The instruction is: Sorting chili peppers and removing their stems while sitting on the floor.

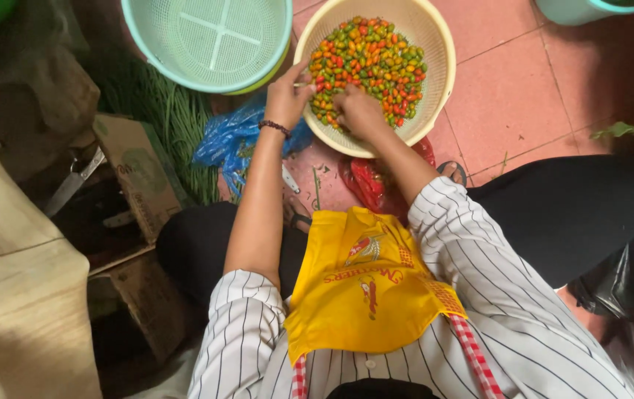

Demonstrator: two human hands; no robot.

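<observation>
Head view: just left of the hands sits an empty mint-green colander (pixel 210 41). Left hand (pixel 287 92) touches the near-left rim of the cream basket (pixel 439 66), fingers pinching a small stem or chili; which, I cannot tell. Right hand (pixel 358 111), curled, rests in the chili peppers (pixel 369 63), which lie directly ahead of both hands.

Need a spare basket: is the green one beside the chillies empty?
Empty: the green basket shows only its bare slotted bottom, while the cream basket holds chillies.
</observation>
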